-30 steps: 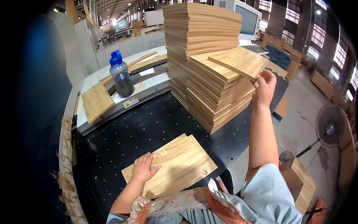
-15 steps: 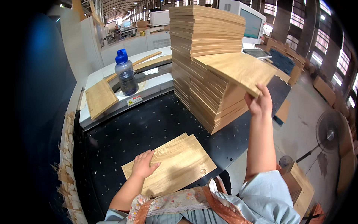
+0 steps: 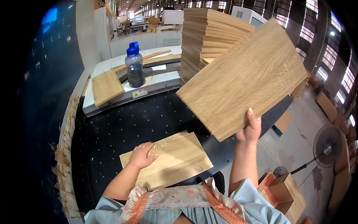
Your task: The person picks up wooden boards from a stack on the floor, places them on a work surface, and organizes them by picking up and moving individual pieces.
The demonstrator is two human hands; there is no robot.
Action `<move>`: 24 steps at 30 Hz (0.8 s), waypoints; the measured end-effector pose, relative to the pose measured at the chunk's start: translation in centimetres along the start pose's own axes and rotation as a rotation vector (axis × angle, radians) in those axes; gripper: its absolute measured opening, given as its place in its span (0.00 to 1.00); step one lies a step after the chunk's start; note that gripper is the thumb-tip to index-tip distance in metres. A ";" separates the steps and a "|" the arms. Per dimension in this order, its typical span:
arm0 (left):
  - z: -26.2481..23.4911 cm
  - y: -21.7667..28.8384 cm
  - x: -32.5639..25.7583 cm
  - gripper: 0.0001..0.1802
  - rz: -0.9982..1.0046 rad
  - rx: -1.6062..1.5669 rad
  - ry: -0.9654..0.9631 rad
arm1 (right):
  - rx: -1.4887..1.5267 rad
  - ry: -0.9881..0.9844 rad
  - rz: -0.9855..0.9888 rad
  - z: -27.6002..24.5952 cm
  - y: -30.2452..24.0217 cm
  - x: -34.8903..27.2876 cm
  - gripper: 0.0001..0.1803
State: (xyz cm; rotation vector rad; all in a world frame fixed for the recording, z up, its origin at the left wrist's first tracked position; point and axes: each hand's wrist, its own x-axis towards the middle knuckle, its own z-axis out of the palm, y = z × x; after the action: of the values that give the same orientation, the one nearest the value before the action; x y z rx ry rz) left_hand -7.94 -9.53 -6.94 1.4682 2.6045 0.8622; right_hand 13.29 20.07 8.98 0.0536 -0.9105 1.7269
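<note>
My right hand (image 3: pixel 249 128) grips a wood-grain board (image 3: pixel 244 80) by its near edge, thumb on the face. The board is raised and tilted, its broad face toward me, in front of the tall stack of boards (image 3: pixel 191 48), and it hides much of that stack. My left hand (image 3: pixel 143 156) lies flat on the left part of another wood-grain board (image 3: pixel 179 158) on the black table near my body. A second board's edge shows beneath that one, slightly offset.
The black dotted table (image 3: pixel 138 121) backs onto a white machine ledge. On the ledge stand a blue-capped water bottle (image 3: pixel 135 67) and a loose board (image 3: pixel 106 87). A monitor is partly hidden behind the stack. A floor fan (image 3: pixel 327 149) and a wooden box (image 3: pixel 279 192) are at right.
The board in my right hand has come off the stack, lifted and swung toward me so its face shows. My left hand has stayed on the lower boards. The view has shifted slightly.
</note>
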 end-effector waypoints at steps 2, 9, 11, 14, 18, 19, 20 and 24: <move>0.2 -1.2 -0.4 0.33 0.003 -0.193 0.142 | -0.010 -0.138 -0.023 1.1 1.6 -1.0 0.28; -4.8 3.8 1.2 0.26 0.142 -1.050 0.518 | 0.039 -0.356 0.297 3.6 4.7 -4.1 0.31; -7.4 4.8 0.8 0.30 0.144 -1.354 0.334 | 0.054 -0.356 0.428 3.3 6.0 -4.7 0.32; -7.7 4.8 -1.3 0.27 0.168 -1.275 0.111 | 0.049 -0.360 0.574 2.3 8.0 -6.3 0.35; -6.0 3.9 -3.1 0.24 0.128 -1.255 0.113 | 0.063 -0.353 0.676 1.3 9.6 -7.8 0.37; -5.5 3.9 -3.3 0.24 0.105 -1.283 0.127 | 0.069 -0.345 0.692 1.2 9.9 -7.9 0.37; -5.3 3.9 -3.5 0.25 0.082 -1.282 0.144 | 0.078 -0.339 0.714 1.3 9.9 -8.0 0.37; -4.7 3.6 -3.6 0.25 0.057 -1.282 0.170 | 0.066 -0.371 0.771 0.9 10.2 -7.9 0.33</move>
State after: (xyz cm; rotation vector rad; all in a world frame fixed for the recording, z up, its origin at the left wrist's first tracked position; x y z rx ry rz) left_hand -4.47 -13.09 -2.11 1.0169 1.3577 2.0981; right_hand 7.30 12.41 0.41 0.0736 -1.2453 2.5181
